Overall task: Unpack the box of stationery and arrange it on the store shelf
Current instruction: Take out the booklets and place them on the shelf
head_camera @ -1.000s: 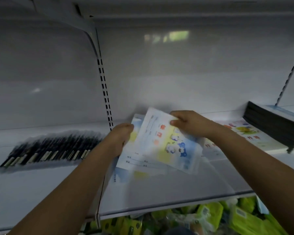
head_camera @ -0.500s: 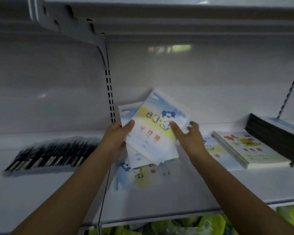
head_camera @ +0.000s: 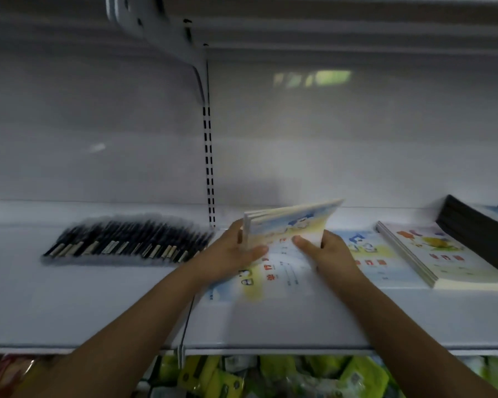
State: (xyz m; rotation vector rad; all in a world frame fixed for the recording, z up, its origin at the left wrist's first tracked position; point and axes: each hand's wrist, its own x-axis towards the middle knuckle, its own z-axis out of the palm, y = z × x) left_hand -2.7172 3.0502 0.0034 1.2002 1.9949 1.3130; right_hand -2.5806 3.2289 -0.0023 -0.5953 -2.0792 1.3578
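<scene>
Paper exercise books (head_camera: 288, 225), a thin bundle with pale blue and yellow covers, are held tilted over the shelf (head_camera: 270, 326), near edge low and far edge lifted, just above another book of the same kind (head_camera: 270, 278) lying flat on it. The left hand (head_camera: 230, 254) grips the bundle's left edge, thumb on the cover and fingers (head_camera: 239, 237) curled behind. The right hand (head_camera: 332, 254) holds the right edge the same way, thumb across the front.

To set it down well, I would lower the near edge first, square the spines against the flat book beneath, then let the far edge drop and slide both hands out sideways. Thin covers fan apart easily, so even pressure matters.

Right of it lie one flat book (head_camera: 368, 254), then a stack of books (head_camera: 443, 257) and dark notebooks (head_camera: 477, 231); black pens (head_camera: 127, 239) lie well left.
</scene>
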